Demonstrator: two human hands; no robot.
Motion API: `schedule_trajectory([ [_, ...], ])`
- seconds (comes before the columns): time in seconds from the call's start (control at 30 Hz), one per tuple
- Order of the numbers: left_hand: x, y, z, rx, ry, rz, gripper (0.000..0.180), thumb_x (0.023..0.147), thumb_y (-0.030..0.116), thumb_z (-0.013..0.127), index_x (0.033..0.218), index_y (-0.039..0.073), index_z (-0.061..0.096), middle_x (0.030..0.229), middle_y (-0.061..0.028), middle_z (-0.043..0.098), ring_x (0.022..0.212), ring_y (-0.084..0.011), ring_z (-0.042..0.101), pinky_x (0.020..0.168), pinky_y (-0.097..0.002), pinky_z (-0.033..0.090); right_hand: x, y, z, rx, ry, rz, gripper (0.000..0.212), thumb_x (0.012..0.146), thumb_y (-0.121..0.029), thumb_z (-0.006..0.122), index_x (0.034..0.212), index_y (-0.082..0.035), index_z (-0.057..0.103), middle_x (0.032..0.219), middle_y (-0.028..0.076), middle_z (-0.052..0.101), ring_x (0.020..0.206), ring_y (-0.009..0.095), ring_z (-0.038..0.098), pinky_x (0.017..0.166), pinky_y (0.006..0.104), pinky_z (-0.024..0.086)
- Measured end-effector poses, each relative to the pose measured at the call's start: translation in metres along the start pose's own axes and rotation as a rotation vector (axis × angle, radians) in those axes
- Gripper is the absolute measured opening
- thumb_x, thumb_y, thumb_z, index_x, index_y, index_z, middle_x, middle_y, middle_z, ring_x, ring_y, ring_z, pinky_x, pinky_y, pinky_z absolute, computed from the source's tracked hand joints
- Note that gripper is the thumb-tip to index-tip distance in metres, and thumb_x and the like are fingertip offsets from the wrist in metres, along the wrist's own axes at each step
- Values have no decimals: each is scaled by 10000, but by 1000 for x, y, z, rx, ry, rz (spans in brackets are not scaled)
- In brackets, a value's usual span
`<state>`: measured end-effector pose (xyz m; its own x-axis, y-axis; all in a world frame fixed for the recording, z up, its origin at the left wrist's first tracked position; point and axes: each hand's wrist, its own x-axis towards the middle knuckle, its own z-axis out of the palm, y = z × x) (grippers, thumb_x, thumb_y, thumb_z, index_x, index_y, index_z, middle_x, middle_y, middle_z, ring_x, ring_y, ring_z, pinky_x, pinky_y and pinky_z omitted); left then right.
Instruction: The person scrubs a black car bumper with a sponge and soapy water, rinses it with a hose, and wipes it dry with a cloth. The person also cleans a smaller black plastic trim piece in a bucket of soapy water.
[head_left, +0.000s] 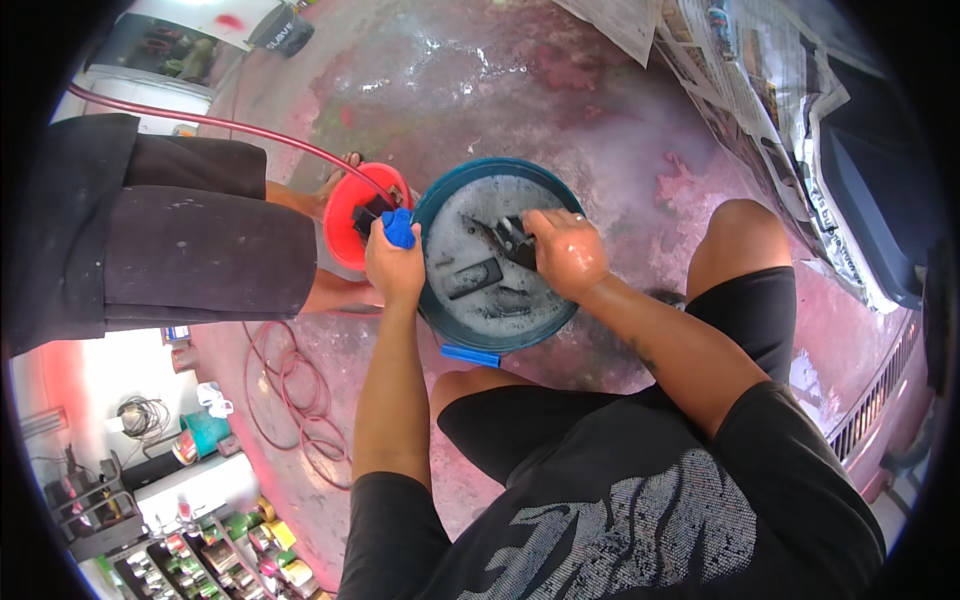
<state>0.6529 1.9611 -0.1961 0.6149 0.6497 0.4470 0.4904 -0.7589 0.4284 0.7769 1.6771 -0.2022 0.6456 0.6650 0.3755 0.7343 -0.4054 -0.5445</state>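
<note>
A round blue-green tub (431,196) of foamy grey water stands in front of me. Over its right half, my right hand (572,252) is closed on a black plastic part (515,242), its skin wet with suds. My left hand (392,264) grips a bunched blue cloth (398,229) at the tub's left rim. A flat black rectangular piece (474,279) and other dark pieces lie partly sunk in the foam. Beside the tub is a red bucket (340,226) with a dark object (364,217) in it, partly hidden by my left hand.
A person in dark shorts (200,245) stands close on the left. A red hose (250,131) runs into the red bucket; more hose (290,400) lies coiled on the floor. Newspaper sheets (760,120) cover something at right. Shelves of cans (200,560) stand lower left.
</note>
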Motion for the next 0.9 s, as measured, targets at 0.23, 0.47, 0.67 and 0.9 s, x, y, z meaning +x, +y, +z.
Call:
schedule_trajectory([
  [0.23, 29, 63, -87, -448, 326, -140, 473, 993, 267, 922, 1289, -41, 718, 1062, -149, 832, 961, -269, 804, 931, -425, 626, 1, -1, 1, 243, 205, 55, 481, 1019, -11, 659, 1482, -133, 615, 1215, 184, 777, 992, 443, 775, 841, 534, 643],
  [0.47, 18, 111, -48, -656, 238, -270, 355, 1008, 136, 882, 1244, -67, 711, 1183, -126, 810, 1018, -238, 773, 959, -403, 613, 5, -14, -11, 239, 194, 100, 491, 1064, -29, 613, 1551, -83, 579, 1177, 188, 778, 990, 447, 772, 835, 537, 647],
  [0.67, -40, 87, 28, 86, -540, -171, 1269, 817, 410, 1003, 1793, 171, 228, 1563, -382, 515, 1371, -601, 612, 1140, -608, 528, 3, -8, -6, 171, 141, 92, 373, 1072, -90, 610, 1443, -85, 651, 1107, 160, 804, 1098, 382, 761, 925, 515, 622],
  [0.9, -90, 46, 75, 180, -844, -55, 1177, 831, 349, 953, 1796, 173, 301, 1613, -387, 538, 1341, -570, 674, 1149, -564, 557, 2, -7, 14, -310, -477, -43, 255, 1032, -184, 655, 1252, -156, 781, 1141, 143, 840, 1101, 321, 820, 1043, 519, 592],
])
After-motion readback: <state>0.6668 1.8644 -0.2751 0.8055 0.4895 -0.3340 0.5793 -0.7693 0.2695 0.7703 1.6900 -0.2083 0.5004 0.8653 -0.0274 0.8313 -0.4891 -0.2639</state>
